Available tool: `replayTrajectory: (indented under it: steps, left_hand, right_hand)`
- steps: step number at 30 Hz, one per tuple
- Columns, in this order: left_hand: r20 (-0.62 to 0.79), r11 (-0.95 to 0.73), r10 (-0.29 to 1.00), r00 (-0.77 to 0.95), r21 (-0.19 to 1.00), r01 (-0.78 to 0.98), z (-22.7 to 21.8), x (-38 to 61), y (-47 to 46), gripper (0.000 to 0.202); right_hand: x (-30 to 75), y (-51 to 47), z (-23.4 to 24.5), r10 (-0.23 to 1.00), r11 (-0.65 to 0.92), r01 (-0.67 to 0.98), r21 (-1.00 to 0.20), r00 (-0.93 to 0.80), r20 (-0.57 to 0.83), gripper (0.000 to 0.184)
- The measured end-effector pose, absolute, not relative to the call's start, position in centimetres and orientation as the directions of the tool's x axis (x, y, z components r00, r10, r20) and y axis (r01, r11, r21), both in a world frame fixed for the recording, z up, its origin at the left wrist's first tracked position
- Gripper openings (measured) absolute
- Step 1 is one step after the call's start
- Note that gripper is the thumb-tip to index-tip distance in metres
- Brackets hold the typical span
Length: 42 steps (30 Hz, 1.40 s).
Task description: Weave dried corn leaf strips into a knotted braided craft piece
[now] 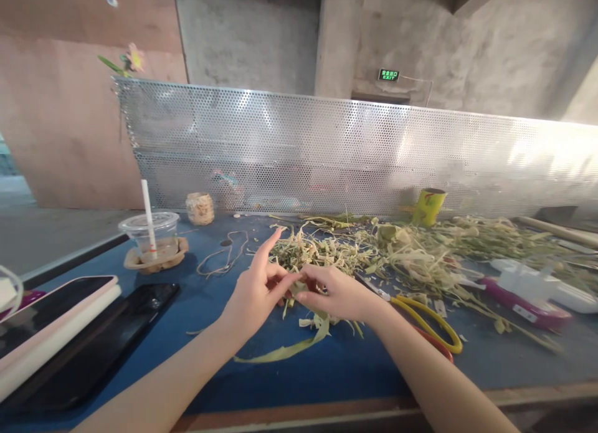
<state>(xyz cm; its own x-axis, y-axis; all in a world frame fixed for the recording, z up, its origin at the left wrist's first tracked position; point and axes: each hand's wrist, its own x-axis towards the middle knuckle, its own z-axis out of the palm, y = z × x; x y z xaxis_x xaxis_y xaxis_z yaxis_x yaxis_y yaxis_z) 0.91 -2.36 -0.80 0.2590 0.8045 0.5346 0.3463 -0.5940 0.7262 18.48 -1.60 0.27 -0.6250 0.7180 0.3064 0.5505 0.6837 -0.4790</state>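
My left hand [256, 291] and my right hand [337, 293] meet over the blue table [224, 358], both pinching the same pale green leaf strips [306, 283]. The left index finger sticks out and up while the other fingertips pinch. My right hand's fingers curl round the strips. A long loose green strip [280, 353] trails toward me below the hands. Just beyond the hands lies a heap of cut leaf strips [327, 249].
Yellow-handled scissors [427, 324] lie right of my right wrist. Two phones [70, 324] rest at the left, with a plastic cup and straw [152, 233], a small jar [200, 209] and a cord [224, 258] behind. A yellow tube [428, 207], a purple-white tool [523, 293] and a perforated metal screen [355, 152] stand further back.
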Motion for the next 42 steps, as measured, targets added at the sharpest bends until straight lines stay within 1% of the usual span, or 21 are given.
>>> replayTrajectory:
  steps: [3,6,9,11,14,17,22,24,26,28,29,31,32,35,37,38,39,40,42]
  left_hand:
    - [0.478,-0.552,0.831,0.284,0.776,0.307,-0.9,1.0,-2.3,0.065]
    - [0.411,-0.481,0.864,0.292,0.844,0.236,-0.9,1.0,-2.1,0.061]
    - [0.366,-0.433,0.876,0.313,0.883,0.181,-0.8,0.9,-2.0,0.065]
    - [0.37,-0.43,0.872,0.32,0.891,0.143,-0.9,1.0,-2.0,0.072]
    - [0.392,-0.447,0.863,0.32,0.887,0.118,-1.1,1.1,-1.8,0.081]
    - [0.39,-0.452,0.857,0.337,0.883,0.126,-1.1,1.1,-1.7,0.083]
    - [0.349,-0.425,0.861,0.37,0.893,0.148,-0.6,1.0,-1.9,0.085]
    - [0.337,-0.411,0.863,0.377,0.902,0.133,-0.4,1.0,-2.1,0.079]
    - [0.328,-0.392,0.871,0.366,0.913,0.113,-0.3,1.0,-2.2,0.067]
    - [0.306,-0.35,0.883,0.356,0.934,0.066,-0.3,1.0,-2.1,0.057]
    - [0.285,-0.318,0.891,0.353,0.947,0.037,-0.3,1.0,-2.1,0.056]
    - [0.226,-0.239,0.904,0.362,0.971,-0.011,-0.3,1.1,-1.9,0.057]
    - [0.192,-0.198,0.909,0.37,0.98,-0.022,-0.2,1.1,-1.8,0.058]
    - [0.129,-0.125,0.917,0.377,0.992,-0.037,-0.1,1.1,-1.8,0.06]
    - [0.158,-0.151,0.926,0.342,0.987,-0.049,0.1,1.0,-1.8,0.061]
    - [0.192,-0.186,0.929,0.318,0.981,-0.049,0.1,1.0,-1.8,0.063]
    - [0.232,-0.23,0.926,0.297,0.972,-0.042,0.2,0.9,-1.8,0.065]
    - [0.265,-0.269,0.921,0.286,0.963,-0.025,0.1,0.9,-1.8,0.067]
    - [0.32,-0.336,0.91,0.264,0.942,0.016,0.0,0.8,-1.8,0.069]
  right_hand:
    - [18.5,-1.6,0.4,0.712,0.694,0.534,-0.482,-0.607,0.352,0.017]
    - [18.5,-1.4,0.4,0.669,0.737,0.522,-0.429,-0.649,0.361,0.016]
    - [18.6,-1.4,0.4,0.65,0.76,0.55,-0.348,-0.654,0.387,0.017]
    - [18.6,-1.5,0.4,0.647,0.763,0.552,-0.337,-0.652,0.396,0.02]
    - [18.6,-1.7,0.6,0.676,0.736,0.539,-0.41,-0.626,0.39,0.027]
    - [18.6,-1.6,0.6,0.722,0.684,0.52,-0.512,-0.588,0.366,0.033]
    - [18.7,-1.2,0.6,0.74,0.598,0.416,-0.685,-0.614,0.273,0.031]
    - [18.8,-1.2,0.6,0.738,0.575,0.379,-0.725,-0.624,0.259,0.028]
    - [18.7,-1.3,0.7,0.731,0.559,0.345,-0.754,-0.633,0.253,0.024]
    - [18.7,-1.4,0.8,0.72,0.552,0.317,-0.771,-0.648,0.248,0.022]
    - [18.7,-1.5,0.8,0.718,0.554,0.319,-0.769,-0.651,0.247,0.022]
    - [18.7,-1.5,0.8,0.721,0.587,0.379,-0.715,-0.647,0.248,0.022]
    - [18.7,-1.5,0.8,0.725,0.616,0.436,-0.656,-0.639,0.256,0.021]
    - [18.9,-1.3,0.7,0.737,0.675,0.627,-0.389,-0.599,0.314,0.017]
    - [19.1,-1.1,0.7,0.729,0.675,0.699,-0.234,-0.584,0.358,0.014]
    - [19.1,-1.1,0.7,0.721,0.673,0.716,-0.184,-0.583,0.374,0.014]
    - [19.2,-1.1,0.7,0.714,0.674,0.723,-0.156,-0.582,0.388,0.013]
    - [19.2,-1.1,0.7,0.71,0.675,0.722,-0.153,-0.579,0.4,0.013]
    - [19.1,-1.2,0.7,0.719,0.675,0.704,-0.221,-0.559,0.414,0.014]
